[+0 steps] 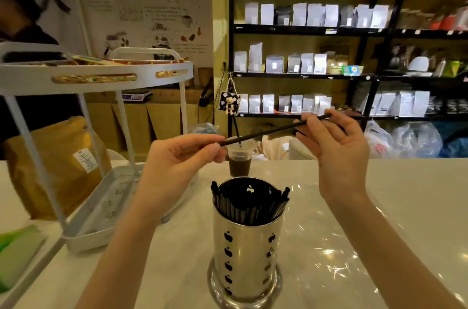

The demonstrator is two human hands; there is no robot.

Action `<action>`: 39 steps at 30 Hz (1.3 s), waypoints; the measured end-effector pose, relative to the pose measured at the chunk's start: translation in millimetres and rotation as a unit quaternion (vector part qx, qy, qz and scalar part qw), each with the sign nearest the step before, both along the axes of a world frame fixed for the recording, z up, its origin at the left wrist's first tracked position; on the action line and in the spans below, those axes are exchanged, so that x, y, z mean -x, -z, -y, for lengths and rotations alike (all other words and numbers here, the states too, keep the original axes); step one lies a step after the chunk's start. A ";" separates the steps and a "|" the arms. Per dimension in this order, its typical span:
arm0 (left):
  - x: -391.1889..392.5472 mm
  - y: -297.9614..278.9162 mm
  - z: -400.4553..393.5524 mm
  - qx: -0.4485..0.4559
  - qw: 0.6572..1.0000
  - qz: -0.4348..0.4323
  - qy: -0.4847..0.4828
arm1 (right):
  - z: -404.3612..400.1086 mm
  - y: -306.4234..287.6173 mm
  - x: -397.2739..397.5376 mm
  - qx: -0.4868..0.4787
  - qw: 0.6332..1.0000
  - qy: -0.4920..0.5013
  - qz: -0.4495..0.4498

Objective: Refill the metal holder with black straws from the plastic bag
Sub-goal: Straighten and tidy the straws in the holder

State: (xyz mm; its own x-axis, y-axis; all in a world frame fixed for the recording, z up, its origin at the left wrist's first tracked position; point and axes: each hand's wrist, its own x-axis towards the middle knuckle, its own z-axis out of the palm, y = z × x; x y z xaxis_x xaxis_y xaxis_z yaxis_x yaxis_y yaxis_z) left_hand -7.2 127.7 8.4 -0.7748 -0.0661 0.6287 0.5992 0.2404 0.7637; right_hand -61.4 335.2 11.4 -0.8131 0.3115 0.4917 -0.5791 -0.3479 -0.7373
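Observation:
A shiny metal holder (247,253) with dark cut-out holes stands on the white counter in front of me. Several black straws (243,210) lean inside it around the rim. One black straw (268,131) is held level above the holder, slanting up to the right. My left hand (177,157) pinches its left end and my right hand (336,146) grips its right end. A clear plastic bag (336,255) lies flat and crinkled on the counter to the right of the holder.
A plastic cup of dark drink (239,159) with its own straw stands just behind the holder. A white two-tier rack (96,76) with a tray (106,207) is at the left, a brown paper bag (58,167) behind it. Black shelves with white pouches line the back wall.

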 end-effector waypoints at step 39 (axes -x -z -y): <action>-19.2 -4.1 -19.1 0.326 0.931 0.139 0.093 | -17.2 12.2 -52.3 -0.466 0.860 -0.037 -0.203</action>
